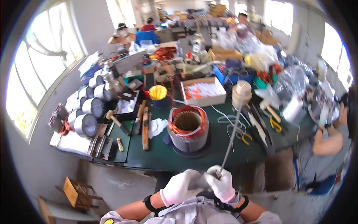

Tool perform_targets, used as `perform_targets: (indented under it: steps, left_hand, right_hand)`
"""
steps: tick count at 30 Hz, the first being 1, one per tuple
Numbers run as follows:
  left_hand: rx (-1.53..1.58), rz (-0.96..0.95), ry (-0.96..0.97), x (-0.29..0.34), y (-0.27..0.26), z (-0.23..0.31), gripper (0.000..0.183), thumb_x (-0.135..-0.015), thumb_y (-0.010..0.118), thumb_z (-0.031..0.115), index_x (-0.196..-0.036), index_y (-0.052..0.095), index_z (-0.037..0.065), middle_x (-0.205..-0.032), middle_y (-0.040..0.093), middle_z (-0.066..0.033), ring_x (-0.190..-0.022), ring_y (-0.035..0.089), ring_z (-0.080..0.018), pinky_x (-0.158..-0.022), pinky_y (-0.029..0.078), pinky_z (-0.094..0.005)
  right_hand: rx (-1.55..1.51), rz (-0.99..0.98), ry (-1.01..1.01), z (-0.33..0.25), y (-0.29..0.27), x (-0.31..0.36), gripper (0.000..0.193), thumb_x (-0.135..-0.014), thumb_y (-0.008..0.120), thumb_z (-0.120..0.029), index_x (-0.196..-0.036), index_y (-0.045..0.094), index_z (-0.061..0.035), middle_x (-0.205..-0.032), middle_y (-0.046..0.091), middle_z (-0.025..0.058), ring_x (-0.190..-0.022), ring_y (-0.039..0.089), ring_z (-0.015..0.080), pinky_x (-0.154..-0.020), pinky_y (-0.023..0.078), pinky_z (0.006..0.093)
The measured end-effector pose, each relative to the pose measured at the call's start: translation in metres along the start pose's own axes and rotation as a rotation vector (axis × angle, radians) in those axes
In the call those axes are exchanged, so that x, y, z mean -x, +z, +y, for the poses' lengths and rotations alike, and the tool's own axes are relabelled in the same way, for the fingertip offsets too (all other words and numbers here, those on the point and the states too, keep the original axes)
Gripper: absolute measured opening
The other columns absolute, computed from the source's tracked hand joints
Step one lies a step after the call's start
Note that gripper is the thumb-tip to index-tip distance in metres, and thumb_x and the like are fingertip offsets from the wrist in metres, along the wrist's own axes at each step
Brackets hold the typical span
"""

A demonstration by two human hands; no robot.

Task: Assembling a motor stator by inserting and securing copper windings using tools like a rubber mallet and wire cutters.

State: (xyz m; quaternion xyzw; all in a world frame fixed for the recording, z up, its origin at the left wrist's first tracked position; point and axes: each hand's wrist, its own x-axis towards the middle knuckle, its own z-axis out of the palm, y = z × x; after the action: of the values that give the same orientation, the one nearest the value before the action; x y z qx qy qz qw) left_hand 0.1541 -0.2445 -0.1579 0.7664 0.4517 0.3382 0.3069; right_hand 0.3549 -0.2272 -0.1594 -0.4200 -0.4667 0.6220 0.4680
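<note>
While both hands, left (pixel 179 188) and right (pixel 222 183), pinch the white tape (pixel 232 136) running toward 12 o'clock, I'd keep it taut.

Single head-worn fisheye, steeply down over near gloved hands toward green workbench (pixel 156 158).

— What's the room like?
— A crowded workshop. A large arched window (pixel 35 71) fills the left of the frame, glaring with daylight, and more bright windows (pixel 333 48) sit at the upper right.
— And the furniture?
— A green-topped workbench (pixel 156 155) across the centre, pale grey walls (pixel 91 22), and a small wooden stool (pixel 76 194) on the grey floor (pixel 119 184) at lower left.
</note>
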Motion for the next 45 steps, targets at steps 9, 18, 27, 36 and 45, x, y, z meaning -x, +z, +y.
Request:
perform_targets:
  steps: [9, 18, 27, 36, 45]
  left_hand:
    - [-0.441, 0.123, 0.488, -0.057, 0.000, -0.004, 0.031, -0.072, 0.076, -0.001, -0.102, 0.069, 0.004, -0.100, 0.074, -0.0125, -0.078, 0.070, -0.0317, -0.069, 0.057, -0.0396]
    - [-0.860, 0.303, 0.434, -0.128, -0.026, -0.007, 0.018, -0.076, 0.080, 0.009, -0.093, 0.074, 0.008, -0.111, 0.068, -0.0064, -0.104, 0.063, -0.0299, -0.099, 0.043, -0.0464]
    - [-0.971, 0.429, 0.453, -0.141, -0.001, -0.026, 0.020, -0.073, 0.080, 0.009, -0.092, 0.075, 0.012, -0.130, 0.066, -0.0094, -0.129, 0.052, -0.0373, -0.116, 0.033, -0.0593]
    - [-0.935, 0.420, 0.288, -0.142, 0.005, -0.011, 0.019, -0.076, 0.079, 0.007, -0.094, 0.075, 0.012, -0.132, 0.065, -0.0116, -0.131, 0.052, -0.0415, -0.116, 0.034, -0.0597]
    - [-0.842, 0.401, 0.361, -0.142, -0.008, -0.018, 0.028, -0.074, 0.082, 0.007, -0.101, 0.077, 0.013, -0.115, 0.065, -0.0101, -0.109, 0.059, -0.0352, -0.103, 0.042, -0.0495]
  right_hand:
    - [-0.286, 0.085, 0.169, 0.007, -0.034, -0.004, 0.011, -0.105, 0.064, -0.011, -0.103, 0.068, -0.0008, -0.073, 0.065, -0.0017, -0.059, 0.058, 0.0034, -0.052, 0.044, 0.0207]
    - [0.676, 0.345, -0.434, -0.008, -0.121, 0.005, 0.032, -0.088, 0.069, 0.002, -0.120, 0.073, 0.0026, -0.085, 0.065, 0.0155, -0.073, 0.066, 0.0282, -0.067, 0.052, 0.0352]
    - [1.142, 0.254, -0.556, -0.047, -0.167, 0.022, 0.043, -0.083, 0.075, -0.004, -0.126, 0.072, -0.0127, -0.075, 0.061, 0.0075, -0.064, 0.062, 0.0266, -0.056, 0.049, 0.0389]
    - [1.667, 0.080, -0.506, -0.114, -0.144, 0.025, 0.047, -0.083, 0.071, -0.015, -0.130, 0.073, -0.0223, -0.069, 0.045, 0.0005, -0.057, 0.052, 0.0185, -0.047, 0.041, 0.0354]
    - [1.753, 0.043, -0.609, -0.118, -0.120, 0.003, 0.040, -0.089, 0.068, -0.015, -0.129, 0.073, -0.0144, -0.070, 0.047, 0.0012, -0.058, 0.054, 0.0177, -0.048, 0.042, 0.0350]
